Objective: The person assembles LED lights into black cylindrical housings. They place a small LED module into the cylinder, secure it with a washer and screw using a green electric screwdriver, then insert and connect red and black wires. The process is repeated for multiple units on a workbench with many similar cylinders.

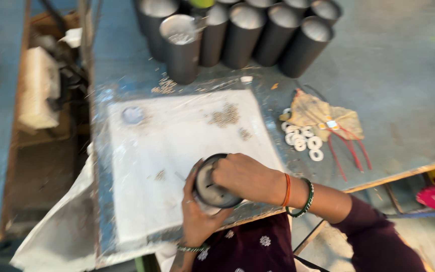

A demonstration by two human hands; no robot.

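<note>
The left hand [197, 214] cups a dark round metal cylinder [212, 184] from below, fingers curled tight; the right hand [245, 176] presses fingers closed over its rim. Held at the worktop [409, 75] edge, a slackened grip could likely drop it off.

Single head-worn view, looking steeply down and slightly forward over the white sheet [177, 151] on the blue table [404, 75]. Close range: sheet fills centre frame. Dark cylinders [242, 35] line the top edge beyond the sheet; floor shows left of it. Motion blur throughout.
</note>
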